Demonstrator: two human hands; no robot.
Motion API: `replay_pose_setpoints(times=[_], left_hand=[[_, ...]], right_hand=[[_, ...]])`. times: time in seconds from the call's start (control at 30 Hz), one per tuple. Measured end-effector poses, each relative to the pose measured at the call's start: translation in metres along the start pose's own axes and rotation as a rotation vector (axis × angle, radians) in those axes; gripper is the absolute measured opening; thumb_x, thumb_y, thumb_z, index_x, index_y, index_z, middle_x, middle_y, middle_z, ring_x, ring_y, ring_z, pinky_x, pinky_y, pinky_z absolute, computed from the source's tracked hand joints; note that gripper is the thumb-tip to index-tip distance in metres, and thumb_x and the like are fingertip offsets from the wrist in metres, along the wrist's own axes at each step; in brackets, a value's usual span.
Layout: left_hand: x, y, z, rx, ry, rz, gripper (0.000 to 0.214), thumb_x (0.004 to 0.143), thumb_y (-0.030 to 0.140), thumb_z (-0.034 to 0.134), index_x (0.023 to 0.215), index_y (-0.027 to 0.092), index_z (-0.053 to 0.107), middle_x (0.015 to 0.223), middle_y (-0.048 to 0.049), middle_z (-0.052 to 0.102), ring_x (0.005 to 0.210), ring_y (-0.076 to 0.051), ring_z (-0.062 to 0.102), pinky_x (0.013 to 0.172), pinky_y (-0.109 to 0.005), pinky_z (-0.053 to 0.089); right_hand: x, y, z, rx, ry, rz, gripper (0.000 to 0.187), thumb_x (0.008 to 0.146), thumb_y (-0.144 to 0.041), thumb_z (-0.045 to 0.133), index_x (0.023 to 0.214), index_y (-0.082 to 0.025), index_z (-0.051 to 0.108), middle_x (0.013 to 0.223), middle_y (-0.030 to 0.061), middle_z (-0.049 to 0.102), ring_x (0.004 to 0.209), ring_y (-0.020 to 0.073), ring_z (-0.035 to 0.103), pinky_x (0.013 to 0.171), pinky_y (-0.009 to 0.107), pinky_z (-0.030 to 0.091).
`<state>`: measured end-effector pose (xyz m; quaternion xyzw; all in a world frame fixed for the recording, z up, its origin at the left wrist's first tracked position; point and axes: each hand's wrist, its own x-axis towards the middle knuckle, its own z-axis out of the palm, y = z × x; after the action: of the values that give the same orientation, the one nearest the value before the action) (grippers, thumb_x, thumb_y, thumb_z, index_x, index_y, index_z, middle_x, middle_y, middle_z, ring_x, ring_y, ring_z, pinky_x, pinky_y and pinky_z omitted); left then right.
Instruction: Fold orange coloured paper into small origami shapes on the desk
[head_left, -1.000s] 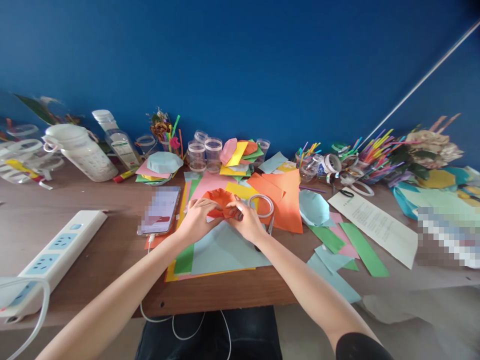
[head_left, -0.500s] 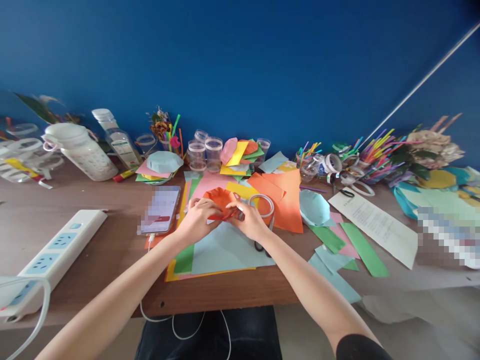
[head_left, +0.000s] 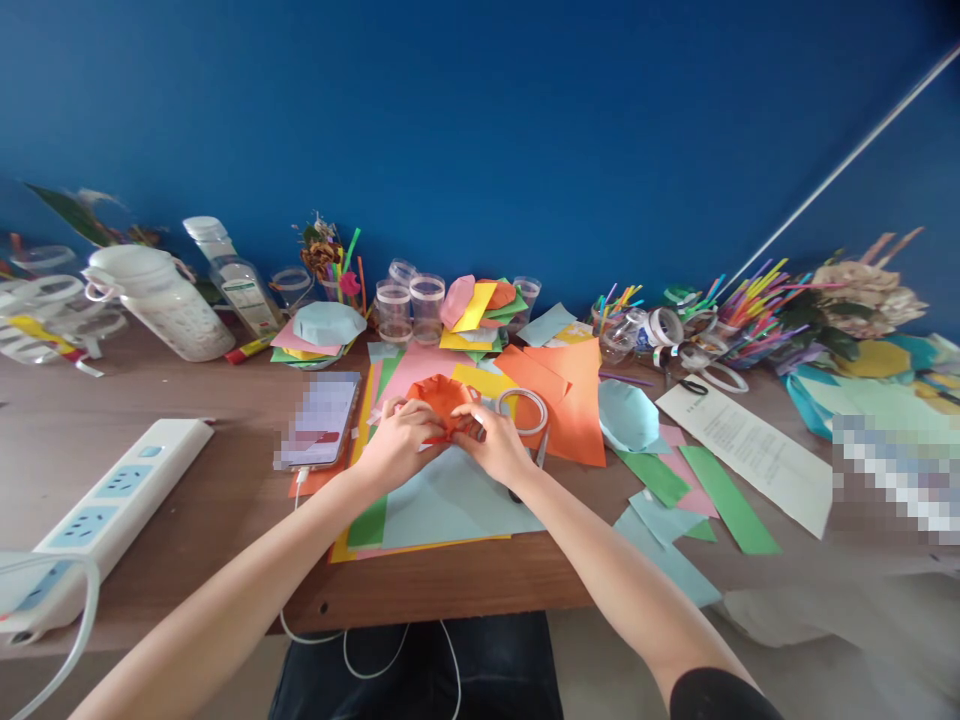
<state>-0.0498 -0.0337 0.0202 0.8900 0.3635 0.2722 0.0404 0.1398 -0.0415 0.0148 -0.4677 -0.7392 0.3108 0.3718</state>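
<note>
An orange folded-paper bowl (head_left: 439, 392) sits between my hands, over a stack of coloured paper. My left hand (head_left: 403, 437) is closed on its near left rim, while my right hand (head_left: 491, 437) pinches the near right rim. The fingertips of both hands almost meet at the near edge and partly cover it. Beneath them lies a light blue sheet (head_left: 450, 505). A roll of white tape (head_left: 546, 412) rests just right of my right hand. Scissors (head_left: 541, 450) lie partly hidden under my right wrist.
A phone (head_left: 322, 420) with a cable lies left of the paper; a power strip (head_left: 112, 515) is farther left. To the right are a light blue paper bowl (head_left: 630, 415), green strips (head_left: 731, 498) and a printed sheet (head_left: 757, 455). Plastic cups (head_left: 427, 308) stand along the wall.
My fingers have shifted slightly on the near rim of the orange bowl, which now looks more pressed together there. The other things have stayed in place.
</note>
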Motion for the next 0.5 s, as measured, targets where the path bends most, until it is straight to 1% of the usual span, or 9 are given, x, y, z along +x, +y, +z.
replay_pose_setpoints(times=[0.13,0.2,0.33,0.4,0.5], left_hand=[[-0.0012,-0.0024,-0.0005,0.008,0.004,0.02,0.017,0.089,0.03,0.057,0.08,0.022,0.069,0.09,-0.0014,0.072,0.093,-0.021,0.058,0.086,-0.044,0.028],[-0.0018,-0.0035,-0.0012,0.024,0.015,0.035,0.017,0.09,0.027,0.055,0.082,0.022,0.069,0.092,-0.0014,0.072,0.093,-0.021,0.058,0.087,-0.043,0.027],[-0.0021,-0.0043,-0.0026,0.077,0.032,0.07,0.021,0.093,0.024,0.05,0.084,0.022,0.069,0.092,-0.0012,0.071,0.094,-0.021,0.057,0.087,-0.043,0.028],[-0.002,-0.005,-0.0026,0.103,0.044,0.079,0.022,0.093,0.024,0.049,0.085,0.023,0.069,0.092,-0.0014,0.071,0.093,-0.021,0.057,0.086,-0.042,0.028],[-0.002,-0.0079,-0.0008,0.137,0.076,0.074,0.021,0.093,0.023,0.049,0.088,0.025,0.07,0.094,-0.0016,0.072,0.09,-0.021,0.057,0.082,-0.04,0.031]], right_hand=[[0.0003,0.0017,-0.0018,0.03,-0.025,-0.028,0.027,0.078,-0.025,0.065,0.104,-0.023,0.058,0.087,0.0017,0.069,0.073,0.0145,0.065,0.067,0.025,0.049],[0.0005,0.0038,-0.0036,0.016,-0.042,-0.049,0.029,0.078,-0.024,0.066,0.106,-0.023,0.058,0.087,0.0012,0.069,0.074,0.0141,0.066,0.067,0.025,0.049],[-0.0003,0.0058,-0.0053,-0.126,-0.037,-0.084,0.027,0.079,-0.015,0.06,0.105,-0.024,0.059,0.094,0.0008,0.07,0.073,0.0131,0.065,0.07,0.025,0.049],[-0.0014,0.0044,-0.0053,-0.187,-0.021,-0.105,0.027,0.081,-0.015,0.059,0.105,-0.025,0.059,0.099,0.0006,0.069,0.074,0.0129,0.065,0.071,0.025,0.048],[-0.0028,0.0011,-0.0053,-0.251,0.021,-0.141,0.028,0.083,-0.019,0.058,0.11,-0.026,0.057,0.099,0.0008,0.068,0.074,0.0139,0.064,0.07,0.026,0.048]])
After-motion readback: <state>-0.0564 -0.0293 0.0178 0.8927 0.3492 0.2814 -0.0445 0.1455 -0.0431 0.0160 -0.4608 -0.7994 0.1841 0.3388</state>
